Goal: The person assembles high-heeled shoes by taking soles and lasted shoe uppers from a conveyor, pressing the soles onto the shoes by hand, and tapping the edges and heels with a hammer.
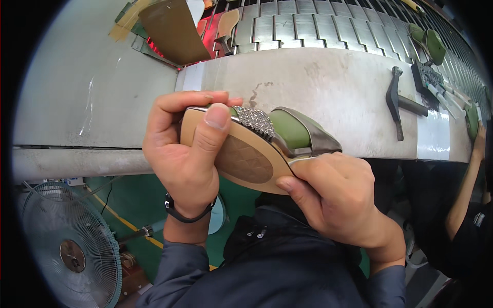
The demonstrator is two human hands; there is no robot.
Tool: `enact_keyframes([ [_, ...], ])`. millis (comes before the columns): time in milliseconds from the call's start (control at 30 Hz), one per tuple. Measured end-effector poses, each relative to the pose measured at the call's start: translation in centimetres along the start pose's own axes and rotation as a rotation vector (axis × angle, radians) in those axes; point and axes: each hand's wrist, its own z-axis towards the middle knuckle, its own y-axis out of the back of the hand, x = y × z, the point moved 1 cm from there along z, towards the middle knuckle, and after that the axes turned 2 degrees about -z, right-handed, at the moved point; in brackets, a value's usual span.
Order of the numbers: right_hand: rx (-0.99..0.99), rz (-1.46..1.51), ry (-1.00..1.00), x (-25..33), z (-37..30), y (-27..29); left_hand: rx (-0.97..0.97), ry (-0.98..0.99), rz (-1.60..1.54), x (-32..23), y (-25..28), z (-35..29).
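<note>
Between my two hands a sandal [246, 154] is held tilted, its tan sole with a darker quilted-pattern patch facing me. A sparkling, stone-covered band crosses its upper, and a green shoe last fills the inside, with a metallic strap around the heel. My left hand [187, 143] wraps the toe end, thumb pressed on the sole and fingers behind. My right hand [334, 192] grips the other end by the shank, thumb on the sole's edge; its fingertips are partly hidden. A dark band circles my left wrist.
A hammer [400, 102] lies on the metal bench [328, 102], beside a dark block with brushes [429, 84]. Beyond runs a slatted conveyor [308, 28] carrying shoes. A fan [72, 251] stands low on the left. Another person's arm [465, 179] reaches in at right.
</note>
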Motion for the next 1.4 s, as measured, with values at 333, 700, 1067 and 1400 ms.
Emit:
enact_keyframes([
  [333, -0.058, 0.164, -0.151, -0.9, 0.2, -0.7, -0.044, 0.052, 0.003, -0.3, -0.6, 0.1],
  [700, -0.112, -0.078, -0.068, -1.4, 0.9, 3.1, 0.192, -0.081, 0.191, -1.7, -2.8, 0.3],
  [1067, -0.515, 0.541, -0.555, -5.0, -1.8, 13.9, 0.403, 0.589, -0.595, 9.6, -8.4, 4.0],
  [1400, -0.315, 0.579, -0.813, -3.2, -12.6, 4.1, 0.299, 0.045, -0.307, 11.2, -8.7, 3.8],
])
